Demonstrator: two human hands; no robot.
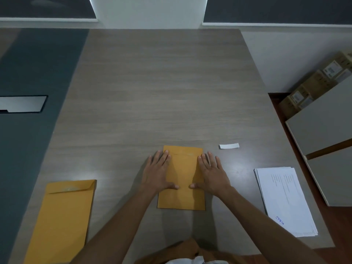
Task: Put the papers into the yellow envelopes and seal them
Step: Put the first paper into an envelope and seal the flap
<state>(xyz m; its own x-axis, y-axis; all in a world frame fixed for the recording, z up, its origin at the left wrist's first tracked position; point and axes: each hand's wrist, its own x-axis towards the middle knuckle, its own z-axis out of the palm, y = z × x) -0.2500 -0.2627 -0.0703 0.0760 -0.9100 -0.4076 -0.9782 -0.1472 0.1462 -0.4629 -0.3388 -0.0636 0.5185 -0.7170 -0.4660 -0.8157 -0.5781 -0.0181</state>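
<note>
A yellow envelope (182,197) lies flat in front of me on the wooden table, its flap folded down at the far end. My left hand (158,172) presses flat on its left edge with fingers spread. My right hand (212,172) presses flat on its right edge the same way. A second yellow envelope (62,220) lies at the near left with its flap end away from me. A stack of white printed papers (285,201) lies at the near right. Beyond my right hand a small white paper strip (229,146) rests on the table.
The grey wooden table (162,92) stretches away from me. A dark panel with a silver plate (22,103) borders it on the left. Off the right edge stand grey boards (323,126) and cardboard boxes (314,84).
</note>
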